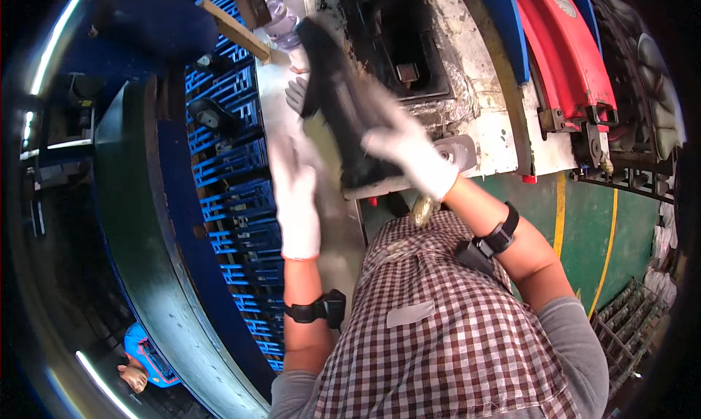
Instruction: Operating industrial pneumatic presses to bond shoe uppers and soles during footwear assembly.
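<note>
My right hand [409, 152], in a white glove, grips a long black shoe-shaped piece [332, 83] over the near edge of the workbench. The piece is smeared by motion and slants from upper left to lower right, so its details are hard to make out. To the left of it, my left hand [296, 207], also white-gloved, is raised with thumb and fingers apart and holds nothing. Its fingertips are blurred. Grey glove-like fingers [296, 94] show just left of the black piece; whose they are I cannot tell.
A worn pale workbench [493, 119] has a dark recessed box [409, 46] set in it. At the right stands a red machine part [566, 46]. Blue racks [226, 200] and a long conveyor belt [139, 200] run along the left. A person in blue [150, 357] is at lower left.
</note>
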{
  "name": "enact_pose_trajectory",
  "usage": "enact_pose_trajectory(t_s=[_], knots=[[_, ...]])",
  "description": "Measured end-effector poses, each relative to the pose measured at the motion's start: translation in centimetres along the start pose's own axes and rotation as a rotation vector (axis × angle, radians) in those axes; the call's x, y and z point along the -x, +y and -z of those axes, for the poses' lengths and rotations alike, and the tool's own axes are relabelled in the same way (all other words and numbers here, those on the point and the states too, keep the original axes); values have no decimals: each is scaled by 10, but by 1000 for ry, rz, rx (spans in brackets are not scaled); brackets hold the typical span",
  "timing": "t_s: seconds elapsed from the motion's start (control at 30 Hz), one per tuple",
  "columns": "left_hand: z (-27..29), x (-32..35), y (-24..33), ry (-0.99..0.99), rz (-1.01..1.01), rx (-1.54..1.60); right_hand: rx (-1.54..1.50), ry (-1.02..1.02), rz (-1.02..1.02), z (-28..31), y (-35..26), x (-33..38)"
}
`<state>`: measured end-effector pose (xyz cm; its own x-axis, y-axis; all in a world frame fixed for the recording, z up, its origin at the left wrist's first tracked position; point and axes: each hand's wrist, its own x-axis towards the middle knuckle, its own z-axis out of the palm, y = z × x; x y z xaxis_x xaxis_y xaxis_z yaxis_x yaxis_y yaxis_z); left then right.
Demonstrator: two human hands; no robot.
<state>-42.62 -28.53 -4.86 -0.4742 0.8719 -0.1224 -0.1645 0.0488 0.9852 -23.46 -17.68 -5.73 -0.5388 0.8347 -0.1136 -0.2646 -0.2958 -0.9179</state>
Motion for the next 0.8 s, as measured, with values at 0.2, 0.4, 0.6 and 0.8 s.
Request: enact_pose_trajectory(t_s=[0.2, 0.4, 0.6, 0.8], knots=[[-40, -50, 123, 11, -707, -240, 1154, 584, 102, 77, -28, -99], [-81, -82, 204, -105, -1045, -420, 1582, 550, 60, 67, -7, -109], [-114, -137, 328, -1269, -452, -339, 1594, 578, -14, 58, 0, -112], [-177, -166, 346, -1232, -560, -965, 1432, 489, -36, 72, -4, -106]])
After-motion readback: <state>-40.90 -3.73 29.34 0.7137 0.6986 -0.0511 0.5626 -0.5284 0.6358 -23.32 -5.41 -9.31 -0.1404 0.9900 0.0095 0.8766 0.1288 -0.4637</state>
